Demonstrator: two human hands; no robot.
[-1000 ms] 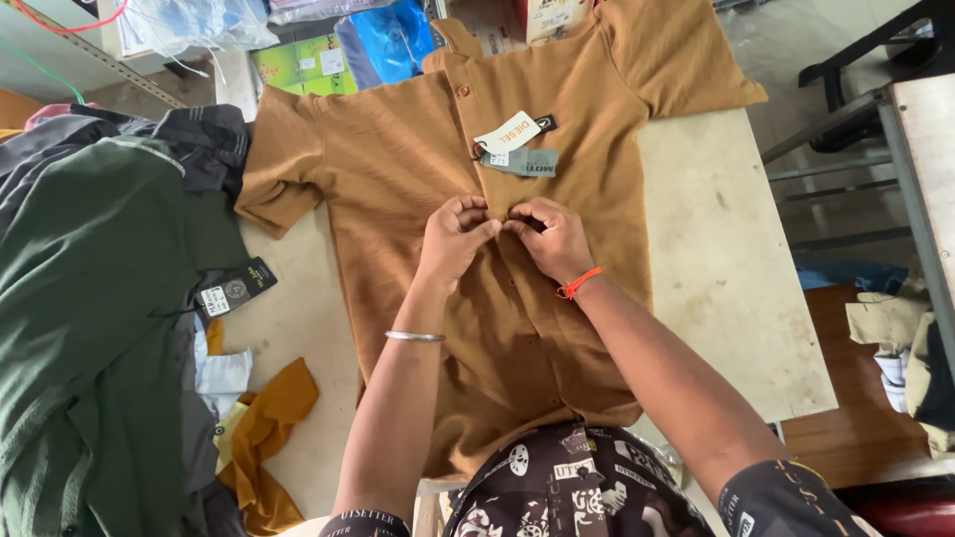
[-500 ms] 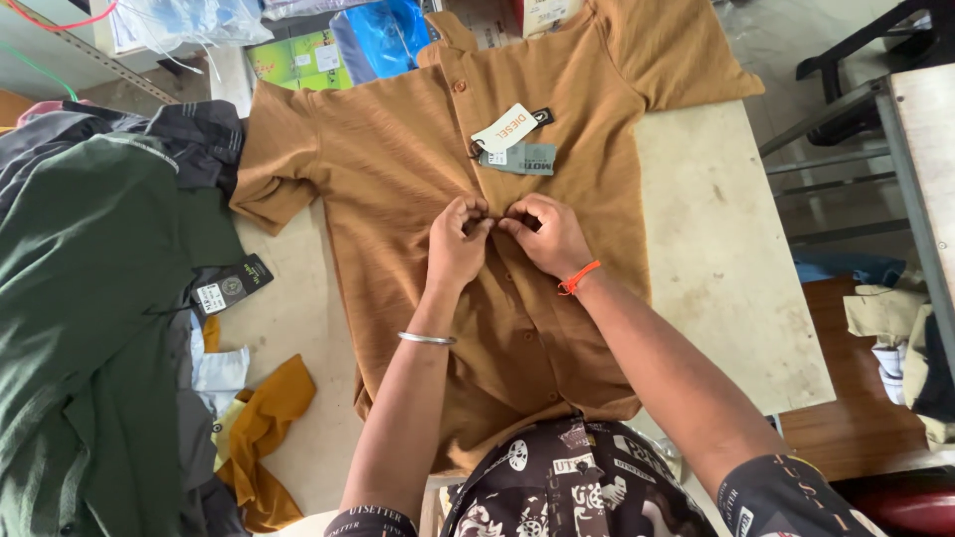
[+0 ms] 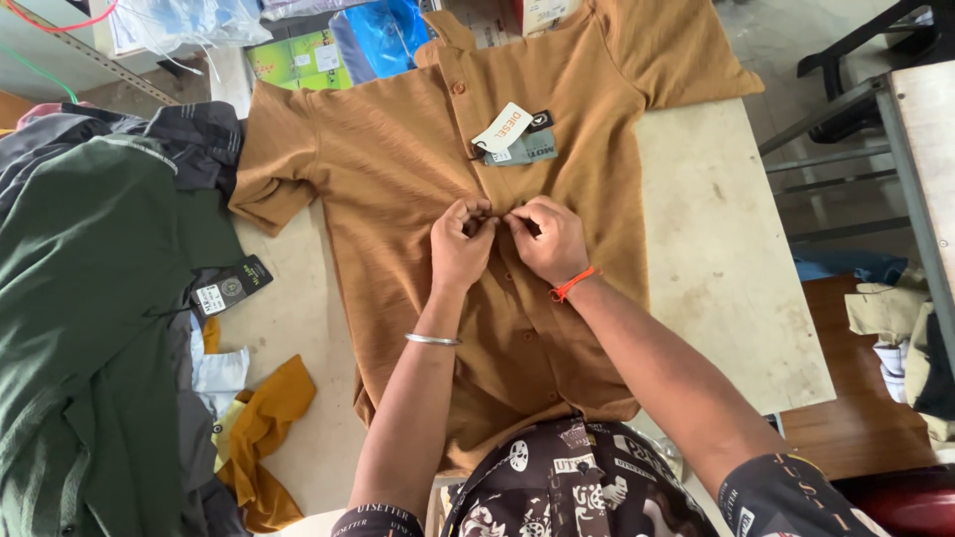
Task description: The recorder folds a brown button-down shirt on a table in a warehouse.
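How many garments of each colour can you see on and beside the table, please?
Brown shirt, under both hands, left hand and right hand: 1
Green garment: 1
Dark grey garment: 1
Mustard cloth: 1
Total: 4, though the pile at the left may hide more.

Dark patterned short sleeves, silver bangle on left hand (image 3: 460,249), orange thread on right hand (image 3: 549,239)

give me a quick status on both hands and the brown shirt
Left hand and right hand both pinching the button placket mid-chest. Brown shirt flat, face up on the table. Hang tags lie just above the hands, not touching.
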